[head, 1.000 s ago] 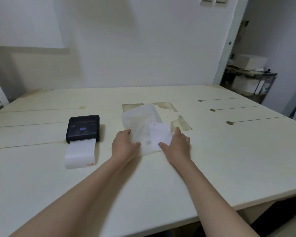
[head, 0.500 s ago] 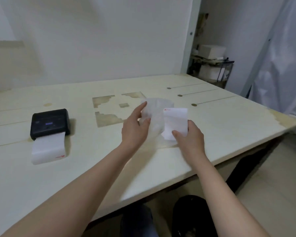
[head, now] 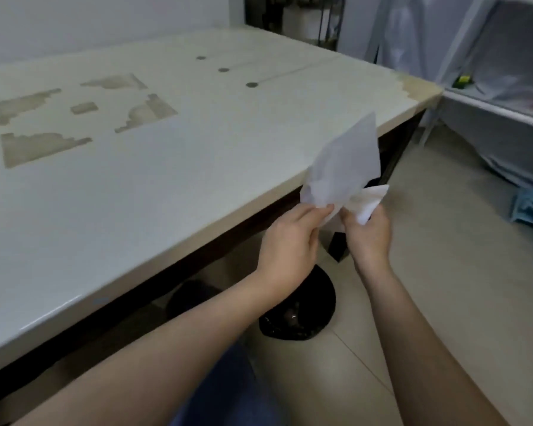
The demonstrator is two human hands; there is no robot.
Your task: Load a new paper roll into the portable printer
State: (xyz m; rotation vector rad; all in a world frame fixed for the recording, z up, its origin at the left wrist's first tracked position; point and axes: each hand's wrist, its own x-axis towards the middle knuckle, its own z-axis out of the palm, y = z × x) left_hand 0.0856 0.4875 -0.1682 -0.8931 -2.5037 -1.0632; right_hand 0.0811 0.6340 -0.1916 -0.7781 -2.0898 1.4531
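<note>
My left hand (head: pixel 290 238) pinches the lower corner of a translucent white wrapper (head: pixel 342 167) that stands up from my fingers, off the table's right front edge. My right hand (head: pixel 370 235) grips a white paper piece (head: pixel 368 201) just beside it, nearly touching the wrapper. Both hands hover over the floor, to the right of the table (head: pixel 136 179). The black portable printer is out of the frame. No paper roll can be made out.
A black bin with a dark liner (head: pixel 299 309) stands on the tiled floor below my hands. A dark table leg (head: pixel 339 244) is behind them. Shelving draped in plastic (head: pixel 505 87) fills the right side. Worn patches mark the tabletop.
Both hands lifted the wrapper and paper piece off the table and carried them right, past the table's edge and above the bin. My view swung right, and the printer left the frame.
</note>
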